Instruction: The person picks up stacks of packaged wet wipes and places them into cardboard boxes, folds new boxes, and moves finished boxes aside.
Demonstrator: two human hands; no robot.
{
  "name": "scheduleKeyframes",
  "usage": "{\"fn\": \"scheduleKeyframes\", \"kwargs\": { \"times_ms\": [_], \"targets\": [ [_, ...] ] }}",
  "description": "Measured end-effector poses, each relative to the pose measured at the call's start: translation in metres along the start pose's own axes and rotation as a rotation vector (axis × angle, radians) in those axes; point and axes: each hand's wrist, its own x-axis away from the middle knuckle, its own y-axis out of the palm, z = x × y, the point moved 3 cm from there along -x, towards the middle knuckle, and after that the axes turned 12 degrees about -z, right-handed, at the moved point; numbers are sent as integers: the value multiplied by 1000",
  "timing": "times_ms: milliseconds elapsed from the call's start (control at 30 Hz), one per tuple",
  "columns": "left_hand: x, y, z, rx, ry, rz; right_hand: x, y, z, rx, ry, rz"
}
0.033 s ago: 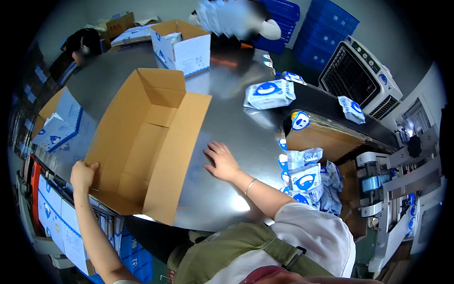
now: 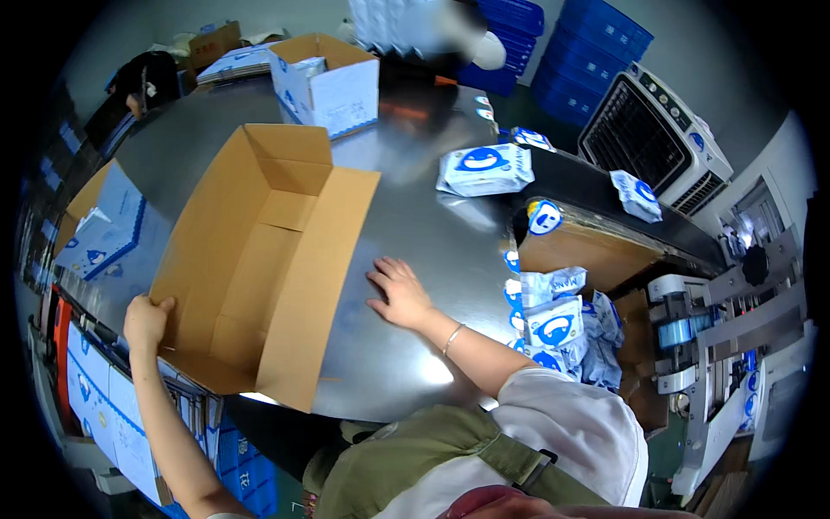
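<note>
An open, unfilled cardboard carton point(image 2: 251, 268) with brown inner walls stands on the metal table in front of me. My left hand point(image 2: 149, 322) grips its near left edge, fingers closed over the cardboard with the thumb on the inside. Flat on the tabletop to the right of the carton rests my right hand point(image 2: 402, 292), fingers spread and holding nothing. Beyond it, at the table's right edge, a white-and-blue soft pack point(image 2: 486, 170) lies on its side.
More packs point(image 2: 558, 324) fill a box at the table's right side, below a dark conveyor point(image 2: 584, 186) carrying another pack. White-blue cartons stand at the back point(image 2: 346, 97) and left point(image 2: 112, 225). A co-worker point(image 2: 415, 30) is across the table, another person point(image 2: 151, 78) far left.
The whole view has shifted slightly. Both my hands and the carton keep their places relative to each other.
</note>
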Motion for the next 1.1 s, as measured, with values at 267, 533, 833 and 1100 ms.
{"fn": "scheduleKeyframes", "kwargs": {
  "times_ms": [267, 533, 833, 1100],
  "targets": [
    [-29, 13, -29, -11, 29, -14, -2, 4, 13, -175, -79, 54],
    [-2, 4, -20, 9, 48, 45, 21, -263, 178, 631, 440, 527],
    [-6, 4, -1, 5, 2, 44, -24, -310, 258, 540, 482, 152],
    [-3, 3, -10, 30, -21, 34, -128, -238, 183, 326, 379, -53]
  ]
}}
